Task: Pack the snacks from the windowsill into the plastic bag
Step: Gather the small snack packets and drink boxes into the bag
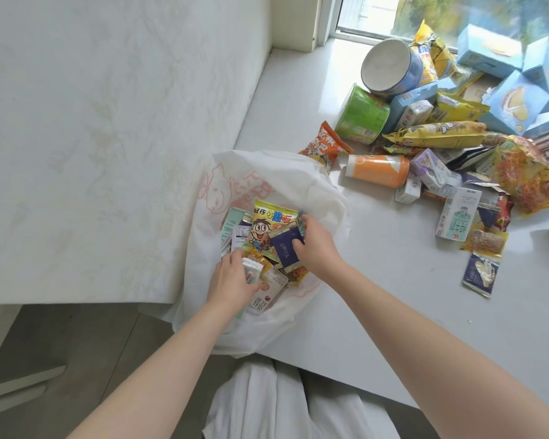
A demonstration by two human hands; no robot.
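A white plastic bag (286, 185) with pink print lies open at the windowsill's near left edge, with several snack packets inside. Both my hands are in its mouth. My right hand (317, 245) pinches a dark blue packet (287, 247) lying over a yellow cartoon packet (271, 228). My left hand (232, 280) holds a small white packet (251, 270) above a white pouch (265, 294). A heap of snacks (450, 144) lies on the sill at the right: an orange can (377, 171), a green tub (362, 115), a blue tub (390, 66), yellow bags and light blue boxes.
The white windowsill (377, 296) runs from the window (425, 14) toward me. A pale papered wall (108, 137) stands on the left. A loose dark blue packet (480, 274) and a white carton (457, 218) lie nearest me on the right. My white-clad legs (282, 403) are below.
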